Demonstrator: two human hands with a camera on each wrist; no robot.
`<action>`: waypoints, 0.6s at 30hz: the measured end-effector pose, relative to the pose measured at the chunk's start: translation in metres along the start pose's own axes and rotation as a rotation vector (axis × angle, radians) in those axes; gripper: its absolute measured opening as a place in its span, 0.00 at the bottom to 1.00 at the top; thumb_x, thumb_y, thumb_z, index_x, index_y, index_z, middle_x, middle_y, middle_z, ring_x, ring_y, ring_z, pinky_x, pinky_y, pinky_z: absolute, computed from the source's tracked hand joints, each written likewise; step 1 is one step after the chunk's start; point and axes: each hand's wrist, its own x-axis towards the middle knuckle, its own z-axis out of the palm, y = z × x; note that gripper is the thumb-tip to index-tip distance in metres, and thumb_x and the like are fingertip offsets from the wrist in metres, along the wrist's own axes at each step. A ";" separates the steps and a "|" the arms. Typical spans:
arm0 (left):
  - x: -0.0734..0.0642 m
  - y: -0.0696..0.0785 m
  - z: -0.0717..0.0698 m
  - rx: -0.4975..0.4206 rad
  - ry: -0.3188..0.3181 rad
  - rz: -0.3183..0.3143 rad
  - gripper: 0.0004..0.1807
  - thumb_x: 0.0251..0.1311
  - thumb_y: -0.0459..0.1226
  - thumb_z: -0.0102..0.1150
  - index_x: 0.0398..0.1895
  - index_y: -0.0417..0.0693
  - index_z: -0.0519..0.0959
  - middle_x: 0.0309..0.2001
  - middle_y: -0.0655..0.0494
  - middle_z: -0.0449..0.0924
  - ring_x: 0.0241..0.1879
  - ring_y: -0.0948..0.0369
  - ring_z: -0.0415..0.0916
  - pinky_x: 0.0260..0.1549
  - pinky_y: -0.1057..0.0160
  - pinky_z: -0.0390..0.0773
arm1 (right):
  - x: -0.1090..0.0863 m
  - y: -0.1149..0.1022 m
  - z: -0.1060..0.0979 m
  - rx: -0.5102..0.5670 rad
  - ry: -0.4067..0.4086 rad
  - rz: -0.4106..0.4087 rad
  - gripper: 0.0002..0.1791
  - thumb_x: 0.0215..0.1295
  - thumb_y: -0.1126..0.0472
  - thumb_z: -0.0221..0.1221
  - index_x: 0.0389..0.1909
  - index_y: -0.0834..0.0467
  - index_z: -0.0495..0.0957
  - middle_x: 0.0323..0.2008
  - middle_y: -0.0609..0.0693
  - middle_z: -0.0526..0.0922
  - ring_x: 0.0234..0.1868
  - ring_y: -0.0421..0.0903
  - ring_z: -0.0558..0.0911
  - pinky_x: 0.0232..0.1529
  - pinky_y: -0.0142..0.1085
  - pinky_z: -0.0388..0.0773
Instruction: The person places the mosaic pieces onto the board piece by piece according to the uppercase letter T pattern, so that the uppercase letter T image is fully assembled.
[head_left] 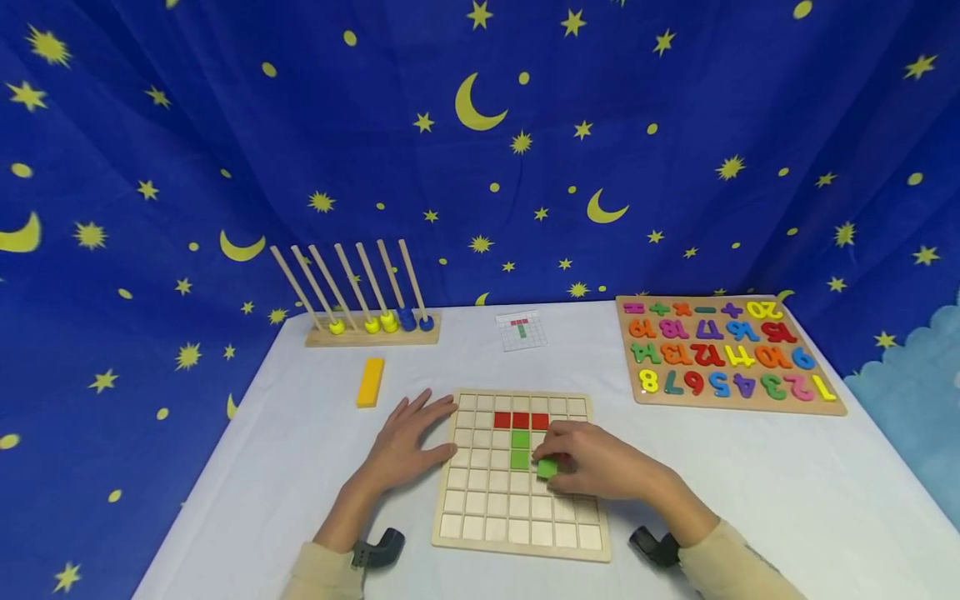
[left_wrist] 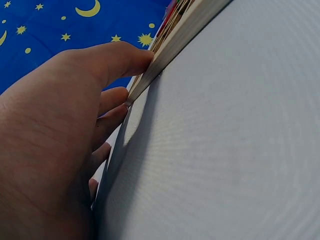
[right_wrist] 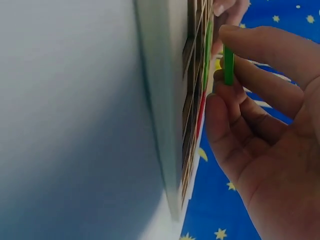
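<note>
A wooden grid board (head_left: 525,552) lies on the white table, divided into square cells. Three red tiles (head_left: 521,421) form a row near its far side, and two green tiles (head_left: 520,449) run below the middle one. My right hand (head_left: 600,462) is over the board's right part and pinches a loose green tile (head_left: 547,468); the right wrist view shows this green tile (right_wrist: 228,65) edge-on between thumb and fingers, above the board. My left hand (head_left: 405,442) rests at the board's left edge, fingers spread. In the left wrist view its thumb touches the board's side (left_wrist: 165,55).
Behind the board lies a small pattern card (head_left: 521,331) with a red and green T. A peg abacus (head_left: 375,337) with yellow and blue beads stands back left, near a yellow-orange block (head_left: 370,382). At right is a number puzzle board (head_left: 735,406). A starry blue curtain (head_left: 420,183) hangs behind.
</note>
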 end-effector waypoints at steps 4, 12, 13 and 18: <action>0.000 -0.001 0.000 0.005 -0.003 -0.006 0.34 0.57 0.56 0.61 0.68 0.61 0.69 0.69 0.69 0.62 0.73 0.57 0.46 0.70 0.51 0.40 | 0.006 -0.004 0.002 -0.004 -0.014 0.002 0.16 0.57 0.54 0.67 0.47 0.50 0.84 0.38 0.36 0.76 0.33 0.37 0.73 0.34 0.29 0.73; 0.001 -0.001 0.000 0.005 0.015 0.013 0.34 0.57 0.55 0.61 0.67 0.59 0.69 0.69 0.65 0.63 0.72 0.56 0.47 0.70 0.49 0.41 | 0.015 -0.006 0.006 -0.012 -0.021 -0.031 0.16 0.58 0.53 0.67 0.47 0.49 0.84 0.38 0.35 0.76 0.32 0.34 0.73 0.34 0.28 0.73; 0.000 -0.001 0.000 0.006 0.015 0.013 0.34 0.57 0.55 0.61 0.67 0.59 0.70 0.69 0.65 0.63 0.72 0.55 0.47 0.70 0.49 0.41 | 0.016 -0.007 0.007 -0.014 -0.021 -0.034 0.16 0.57 0.53 0.67 0.47 0.49 0.84 0.39 0.35 0.76 0.32 0.35 0.73 0.34 0.28 0.73; 0.000 -0.001 0.001 0.010 0.009 0.008 0.34 0.58 0.56 0.60 0.67 0.60 0.69 0.69 0.67 0.63 0.72 0.55 0.47 0.70 0.50 0.40 | 0.019 -0.010 0.010 -0.007 -0.038 -0.034 0.16 0.57 0.53 0.68 0.48 0.49 0.83 0.41 0.35 0.76 0.35 0.35 0.73 0.39 0.30 0.74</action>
